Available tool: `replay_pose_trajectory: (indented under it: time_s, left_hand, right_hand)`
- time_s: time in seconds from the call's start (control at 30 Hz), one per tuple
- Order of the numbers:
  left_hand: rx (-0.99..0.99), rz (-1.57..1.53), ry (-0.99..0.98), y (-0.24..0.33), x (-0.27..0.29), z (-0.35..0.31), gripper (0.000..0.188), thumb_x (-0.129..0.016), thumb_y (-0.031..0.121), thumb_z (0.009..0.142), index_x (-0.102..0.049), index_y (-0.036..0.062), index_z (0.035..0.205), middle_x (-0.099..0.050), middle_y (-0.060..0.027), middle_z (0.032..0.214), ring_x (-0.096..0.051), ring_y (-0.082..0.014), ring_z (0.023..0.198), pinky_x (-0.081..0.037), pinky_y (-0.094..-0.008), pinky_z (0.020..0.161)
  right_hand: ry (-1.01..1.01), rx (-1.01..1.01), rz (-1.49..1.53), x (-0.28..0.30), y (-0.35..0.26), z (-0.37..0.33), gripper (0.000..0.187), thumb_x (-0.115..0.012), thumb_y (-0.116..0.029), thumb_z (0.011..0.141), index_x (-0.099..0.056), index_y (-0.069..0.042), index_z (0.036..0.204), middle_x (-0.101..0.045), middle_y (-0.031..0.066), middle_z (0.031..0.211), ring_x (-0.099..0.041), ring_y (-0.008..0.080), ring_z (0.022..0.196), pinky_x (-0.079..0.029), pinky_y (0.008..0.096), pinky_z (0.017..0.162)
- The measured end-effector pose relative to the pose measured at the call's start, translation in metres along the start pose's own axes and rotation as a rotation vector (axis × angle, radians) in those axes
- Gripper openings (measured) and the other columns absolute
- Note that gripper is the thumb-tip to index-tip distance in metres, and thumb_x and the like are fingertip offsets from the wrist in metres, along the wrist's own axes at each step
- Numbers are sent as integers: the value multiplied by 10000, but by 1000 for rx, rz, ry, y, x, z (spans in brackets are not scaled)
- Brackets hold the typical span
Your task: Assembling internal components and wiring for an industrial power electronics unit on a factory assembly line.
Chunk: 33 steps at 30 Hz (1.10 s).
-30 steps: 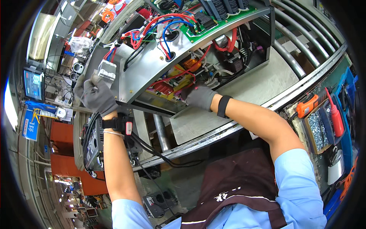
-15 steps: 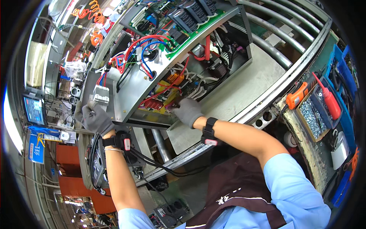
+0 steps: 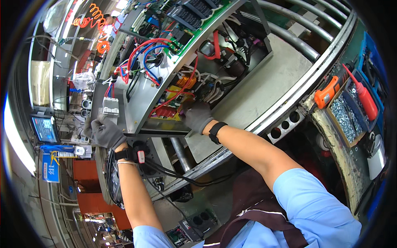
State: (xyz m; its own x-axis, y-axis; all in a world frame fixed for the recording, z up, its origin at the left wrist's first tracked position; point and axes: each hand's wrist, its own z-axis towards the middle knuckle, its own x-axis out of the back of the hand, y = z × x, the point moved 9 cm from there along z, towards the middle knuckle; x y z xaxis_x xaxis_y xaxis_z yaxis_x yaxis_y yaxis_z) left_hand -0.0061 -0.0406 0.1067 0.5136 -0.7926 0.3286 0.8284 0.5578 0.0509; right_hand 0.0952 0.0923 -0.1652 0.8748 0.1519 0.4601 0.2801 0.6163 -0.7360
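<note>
A grey metal chassis (image 3: 142,97), open along the side facing me, holds circuit boards, coils and wiring. My right hand (image 3: 197,117), in a grey glove, reaches into that side beside a yellow-wrapped part (image 3: 174,94) and a red wire; its fingertips are hidden among the parts. My left hand (image 3: 106,131), gloved too, is at the chassis's left end, just below a pale grey terminal block (image 3: 110,108). Its fingers are curled in, and whatever they may hold cannot be made out. Red and blue cables (image 3: 144,53) loop over the chassis top near the green circuit board (image 3: 188,41).
The chassis stands on a pale board (image 3: 264,91) over a roller conveyor (image 3: 295,41). On the right are an orange-handled tool (image 3: 326,93), a tray of screws (image 3: 345,115) and a red bottle (image 3: 366,101). Black cables (image 3: 182,181) hang below; a screen (image 3: 44,129) stands left.
My right hand has moved slightly left and deeper among the parts. My left hand stays by the terminal block, fingers still curled. The whole view has shifted a little.
</note>
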Motion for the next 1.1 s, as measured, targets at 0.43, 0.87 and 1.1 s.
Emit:
replay_pose_trajectory:
  time_s: [0.43, 0.87, 1.1]
  left_hand:
    - [-21, -249, 75, 16, 10, -13, 248, -564, 179, 846, -534, -3, 681, -453, -32, 557, -428, -150, 552, -352, -315, 513]
    - [-8, -446, -118, 36, 19, -6, 103, -569, 67, 789, -549, -19, 737, -456, -182, 1189, -445, -280, 1066, -408, -330, 813]
    - [-26, -444, -298, 30, 13, -7, 128, -596, 193, 769, -595, 72, 807, -461, -139, 1089, -350, -356, 1210, -273, -524, 1000]
  right_hand:
    - [217, 100, 198, 81, -26, -12, 439, -636, -464, 732, -491, -77, 881, -546, 78, 625, -560, 267, 532, -436, 356, 476]
    - [329, -362, 326, 41, -50, 7, 414, -595, -60, 548, -451, 41, 923, -487, 253, 902, -489, 390, 873, -411, 438, 732]
    - [109, -444, 77, 40, -45, 3, 361, -642, -151, 591, -481, 32, 857, -538, 217, 773, -544, 385, 727, -443, 433, 635]
